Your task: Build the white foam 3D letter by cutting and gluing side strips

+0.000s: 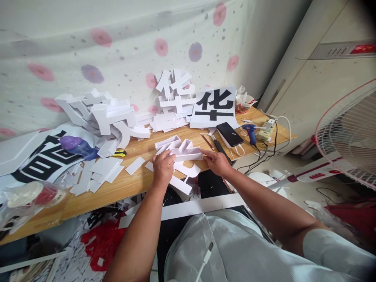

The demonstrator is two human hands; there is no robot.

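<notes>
A hollow white letter piece (188, 152) with upright walls lies near the front edge of the table. My left hand (163, 166) is closed on its left front part, thumb and fingertips against the wall. At the piece's right end, my right hand (216, 161) grips the corner with the index finger stretched along it. Just below, between my hands, a curved white letter piece (188, 170) sticks out over the table edge. A long white strip (202, 204) lies across my lap.
White letter parts (111, 113) are piled at the back left. A printed character sheet (214, 105) leans behind a phone (230, 134). A blue glue gun (250, 133) and power strip (266, 131) stand right. A yellow cutter (120, 153) lies left; a fan (349, 133) stands at far right.
</notes>
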